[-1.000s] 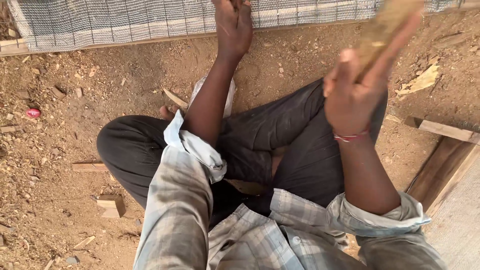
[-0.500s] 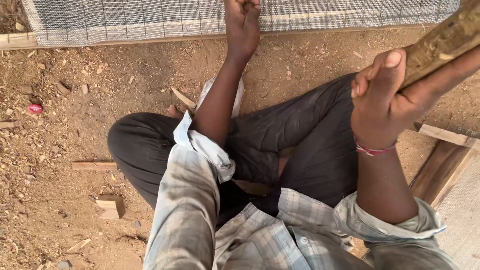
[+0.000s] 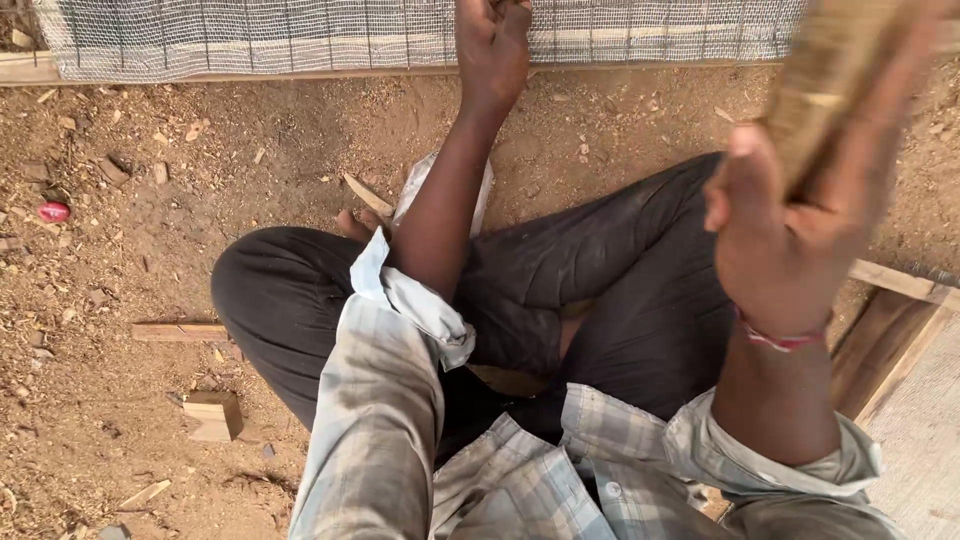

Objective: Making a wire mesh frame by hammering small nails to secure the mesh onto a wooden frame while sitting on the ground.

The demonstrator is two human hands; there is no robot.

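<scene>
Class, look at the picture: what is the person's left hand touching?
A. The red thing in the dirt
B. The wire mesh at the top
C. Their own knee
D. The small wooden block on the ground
B: the left hand rests on the wire mesh, arm stretched forward.

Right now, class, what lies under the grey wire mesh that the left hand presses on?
Under the grey wire mesh a pale wooden batten shows; the left hand covers whatever it pins there.
</scene>
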